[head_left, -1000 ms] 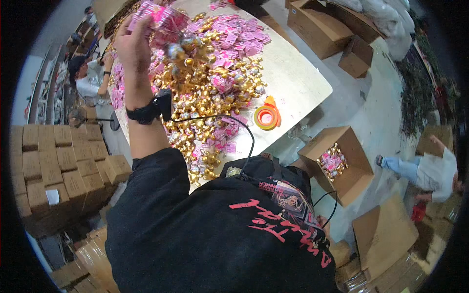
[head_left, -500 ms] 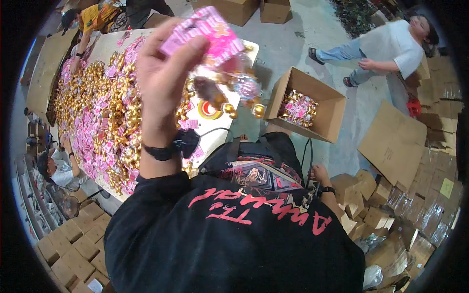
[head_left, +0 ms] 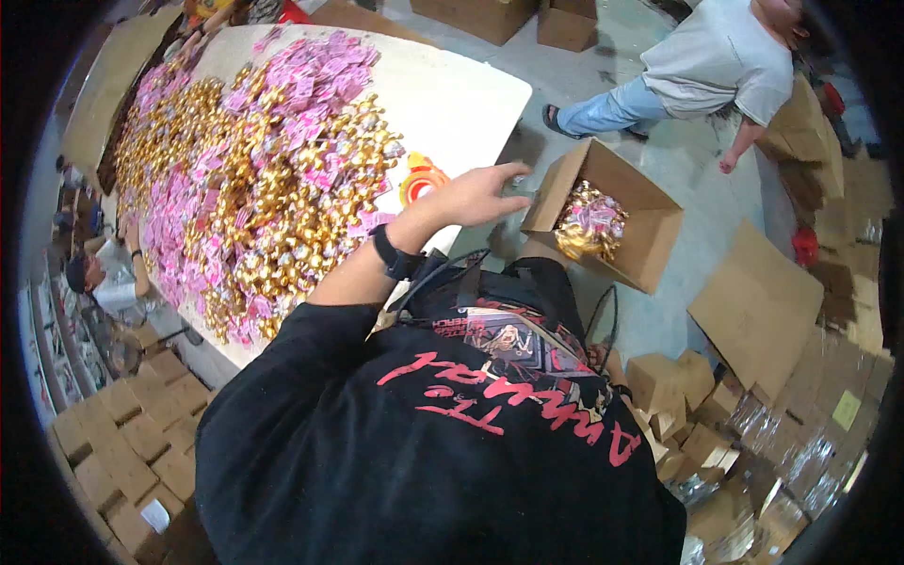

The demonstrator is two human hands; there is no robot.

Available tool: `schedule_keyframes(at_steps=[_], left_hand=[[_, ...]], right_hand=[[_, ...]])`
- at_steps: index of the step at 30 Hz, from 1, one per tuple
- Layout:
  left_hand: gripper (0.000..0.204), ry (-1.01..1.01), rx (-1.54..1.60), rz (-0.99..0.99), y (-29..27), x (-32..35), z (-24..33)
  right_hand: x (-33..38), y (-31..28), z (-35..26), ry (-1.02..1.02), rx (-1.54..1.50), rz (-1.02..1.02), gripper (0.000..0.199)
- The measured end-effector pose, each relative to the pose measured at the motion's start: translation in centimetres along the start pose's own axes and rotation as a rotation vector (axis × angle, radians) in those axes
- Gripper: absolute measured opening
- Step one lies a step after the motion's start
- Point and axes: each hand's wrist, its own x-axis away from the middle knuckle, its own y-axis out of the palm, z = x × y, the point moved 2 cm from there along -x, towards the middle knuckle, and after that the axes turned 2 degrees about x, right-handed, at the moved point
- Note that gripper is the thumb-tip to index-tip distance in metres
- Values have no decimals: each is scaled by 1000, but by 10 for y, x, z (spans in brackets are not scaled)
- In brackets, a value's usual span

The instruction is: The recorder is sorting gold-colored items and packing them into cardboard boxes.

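Note:
My left hand (head_left: 482, 195) reaches out past the table's right edge, fingers apart and holding nothing. Just beyond its fingertips stands an open cardboard box (head_left: 656, 226). Inside the box lie pink-carded packs with gold balls (head_left: 591, 222). Behind my left wrist, a round red, yellow and white object (head_left: 424, 181) rests on the white table (head_left: 461, 99). A big heap of gold balls and pink cards (head_left: 282, 202) covers much of that table. Down by my side, my right hand (head_left: 604, 360) is small and partly hidden, its fingers unclear.
At the upper right is a person in a grey T-shirt (head_left: 711, 61). Another person (head_left: 105, 278) sits at the table's left side. A flat cardboard sheet (head_left: 756, 309) lies right of the box. Stacked cartons (head_left: 127, 447) fill the lower left, with loose cartons (head_left: 673, 381) at right.
My left hand has come down and right, from above the table to beside the box. The pink-carded pack of gold balls is out of it. The standing person has turned away.

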Motion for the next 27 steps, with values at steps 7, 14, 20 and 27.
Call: schedule_keyframes(at_steps=[7, 14, 20, 27], left_hand=[[60, -890, -761, 103, -61, 194, -151], [28, -1020, -73, 1368, -11, 466, -195], [31, -1583, -138, 1931, 131, 652, -161], [75, -2506, 333, 1742, 341, 671, -67]], right_hand=[[8, 29, -92, -601, 490, 8, 26], [32, 86, -252, -703, 581, 77, 23], [-31, 109, -339, -844, 1003, -62, 53], [-127, 118, -378, -320, 999, -331, 48]])
